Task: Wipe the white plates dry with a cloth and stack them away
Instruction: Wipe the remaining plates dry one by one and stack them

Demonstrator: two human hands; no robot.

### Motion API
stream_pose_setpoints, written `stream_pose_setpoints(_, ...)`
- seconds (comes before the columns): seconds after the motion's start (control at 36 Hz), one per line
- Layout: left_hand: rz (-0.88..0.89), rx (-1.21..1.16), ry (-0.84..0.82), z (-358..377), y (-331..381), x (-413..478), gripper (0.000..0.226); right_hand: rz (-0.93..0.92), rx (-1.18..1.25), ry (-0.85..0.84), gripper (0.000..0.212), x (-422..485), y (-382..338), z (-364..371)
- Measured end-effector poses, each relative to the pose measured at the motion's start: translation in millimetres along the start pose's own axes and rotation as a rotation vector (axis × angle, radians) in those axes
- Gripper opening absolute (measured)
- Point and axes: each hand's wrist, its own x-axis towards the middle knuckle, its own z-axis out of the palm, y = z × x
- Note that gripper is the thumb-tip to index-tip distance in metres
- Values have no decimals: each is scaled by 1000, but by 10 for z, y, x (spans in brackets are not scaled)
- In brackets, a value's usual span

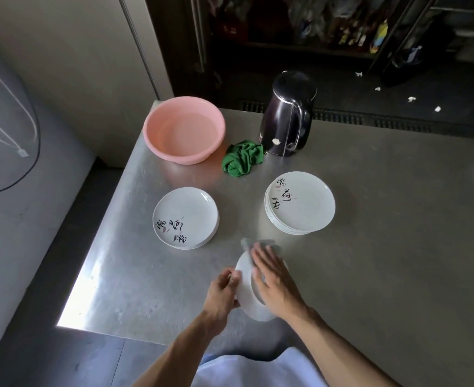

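My left hand [224, 291] grips the left rim of a white plate [248, 296], held tilted above the steel table's front edge. My right hand [272, 277] lies flat on the plate's face, fingers straight and blurred. A pale cloth [247, 243] peeks out beyond the fingertips, under the hand. A short stack of white plates with black writing [185, 217] sits to the left. A taller stack [300, 202] sits to the right. A crumpled green cloth [242, 157] lies further back.
A pink basin [184, 129] stands at the table's back left corner, a dark electric kettle [287, 115] beside it. The steel table [383, 247] stretches bare to the right. Its left edge drops to a grey floor.
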Motion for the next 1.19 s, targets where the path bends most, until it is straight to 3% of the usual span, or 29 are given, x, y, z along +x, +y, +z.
stream_pose_setpoints(0.08, -5, -40, -9, -37, -36, 10, 16, 448, 80, 32, 48, 74, 32, -24)
stream_pose_setpoints(0.11, -18, -42, -14, -53, -28, 20, 11, 513, 124, 13, 49, 90, 30, -11)
stream_pose_setpoints(0.19, -38, -34, -41, -71, 19, 70, 4, 321, 177, 89, 45, 101, -52, 1)
stream_pose_setpoints(0.28, -65, -14, -65, -86, 89, 97, 21, 22, 279, -17, 42, 36, -183, 15)
stream_pose_setpoints(0.33, -60, 8, -112, -119, 117, 94, 27, -58, 263, -140, 49, -12, -189, 55)
stream_pose_setpoints(0.39, -56, 10, -138, -159, 135, 92, 25, -77, 165, -142, 52, -20, -106, 58)
stream_pose_setpoints(0.42, -56, 10, -142, -174, 144, 90, 23, -37, 116, -96, 50, -9, -37, 63)
stream_pose_setpoints(0.47, -58, 22, -144, -190, 155, 94, 22, 228, 105, -16, 49, 40, 57, 19)
stream_pose_setpoints(0.53, -59, 37, -158, -188, 162, 94, 22, 539, 90, -63, 51, 95, 63, 3)
stream_pose_setpoints(0.56, -58, 42, -167, -179, 167, 88, 22, 576, 51, -45, 51, 97, 6, 16)
stream_pose_setpoints(0.64, -35, 59, -193, -137, 181, 80, 22, 245, -16, 70, 49, 12, -181, 93)
stream_pose_setpoints(0.72, 11, 92, -202, -131, 163, 63, 21, -72, 94, -132, 50, -84, -254, 55)
stream_pose_setpoints(0.78, 48, 79, -195, -145, 122, 53, 20, -177, 41, -172, 50, -98, -197, 12)
stream_pose_setpoints(0.83, 54, -7, -185, -145, 80, 23, 24, -108, -44, -114, 50, -73, -112, 31)
stream_pose_setpoints(0.92, -9, -111, -128, -153, 46, 3, 25, 355, -17, -92, 51, 82, -58, 14)
stream_pose_setpoints(0.97, -39, -124, -107, -171, 51, 16, 23, 509, 86, -99, 49, 157, -66, -19)
stream_pose_setpoints(1.03, -70, -87, -101, -179, 93, 32, 30, 417, 150, -59, 47, 148, -123, -6)
stream_pose_setpoints(1.08, -86, -10, -127, -183, 152, 42, 37, 198, 123, -104, 47, 79, -216, 42)
stream_pose_setpoints(1.19, -48, 40, -185, -220, 172, 27, 27, -136, 116, -185, 52, -42, -317, 86)
